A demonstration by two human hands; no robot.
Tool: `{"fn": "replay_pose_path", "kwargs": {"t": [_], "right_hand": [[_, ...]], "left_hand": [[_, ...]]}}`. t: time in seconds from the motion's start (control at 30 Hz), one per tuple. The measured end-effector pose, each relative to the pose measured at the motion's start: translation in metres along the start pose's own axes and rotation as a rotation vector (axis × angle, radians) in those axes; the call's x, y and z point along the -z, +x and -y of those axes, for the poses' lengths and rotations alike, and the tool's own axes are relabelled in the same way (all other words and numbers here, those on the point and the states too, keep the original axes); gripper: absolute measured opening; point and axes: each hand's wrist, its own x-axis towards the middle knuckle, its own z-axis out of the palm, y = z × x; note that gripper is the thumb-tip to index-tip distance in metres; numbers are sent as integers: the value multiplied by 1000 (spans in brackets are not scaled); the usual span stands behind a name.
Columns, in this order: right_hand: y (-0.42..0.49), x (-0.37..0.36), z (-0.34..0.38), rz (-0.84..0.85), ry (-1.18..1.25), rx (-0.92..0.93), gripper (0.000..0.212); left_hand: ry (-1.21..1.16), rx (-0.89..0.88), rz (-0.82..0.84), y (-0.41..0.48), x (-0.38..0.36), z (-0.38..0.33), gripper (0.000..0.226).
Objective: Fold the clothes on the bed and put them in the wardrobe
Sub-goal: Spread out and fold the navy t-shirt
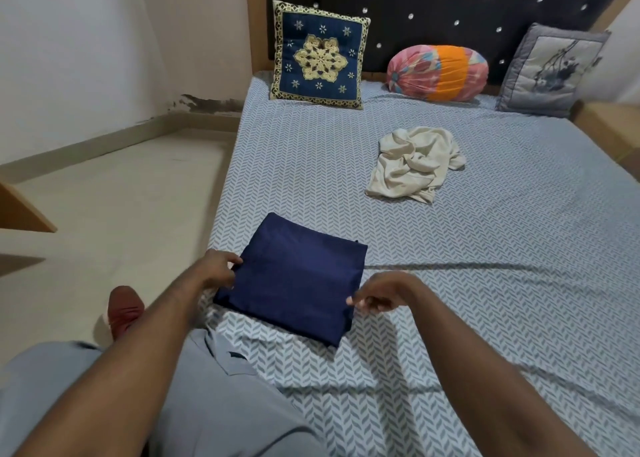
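From the head view, your left hand is at the left edge of the navy cloth. Its thumb lies on top and its fingers are tucked at the edge, pinching the fabric. Your right hand is at the cloth's right edge near the front corner, with fingers curled and fingertips touching the fabric. The blur keeps you from telling whether it grips the cloth or only touches it.

The navy cloth is folded into a neat rectangle and lies flat on the bed, near the bed's left side and just in front of you. Farther up the bed, well apart from it, a cream garment lies crumpled and unfolded.

Against the headboard stand a blue cushion, a pink and orange bolster and a grey cushion. A red-brown shoe shows on the floor beside your left forearm.
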Motion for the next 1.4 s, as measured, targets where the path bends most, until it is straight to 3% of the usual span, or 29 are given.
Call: {"fn": "replay_pose_path", "kwargs": {"t": [0.07, 0.13, 0.2, 0.27, 0.33, 0.43, 0.6, 0.7, 0.83, 0.93, 1.07, 1.17, 1.27, 1.4], "right_hand": [[6, 1, 18, -174, 36, 195, 24], [17, -1, 38, -332, 74, 370, 12], [30, 0, 50, -468, -16, 454, 14], [40, 6, 49, -546, -271, 444, 29], [46, 16, 39, -562, -411, 397, 43], [52, 28, 24, -548, -532, 406, 51], [52, 43, 6, -563, -741, 391, 68], [55, 50, 2, -544, -748, 397, 72], [67, 51, 2, -597, -700, 450, 57], [73, 50, 2, -640, -659, 494, 45], [83, 54, 8, -673, -627, 502, 46], [94, 59, 9, -666, -609, 514, 37], [95, 62, 11, -701, -438, 619, 28], [68, 68, 29, -751, -264, 834, 17]], "left_hand": [[251, -25, -175, -4, -8, -7, 57], [232, -144, -262, -12, -25, -25, 69], [226, -256, -238, -18, -50, -43, 83], [272, -232, -137, -18, -71, -50, 83], [334, -148, -35, -15, -81, -50, 83], [356, -130, -97, -20, -87, -56, 83], [399, -378, -293, -56, -113, -87, 87], [460, -491, -186, -78, -136, -100, 98], [652, -472, -52, -93, -158, -107, 103], [675, -423, -47, -97, -168, -114, 95], [698, -385, -123, -100, -173, -118, 69], [664, -467, -211, -96, -167, -111, 38], [622, -584, -276, -92, -154, -97, 32], [290, -632, -405, -94, -117, -79, 24]]}}
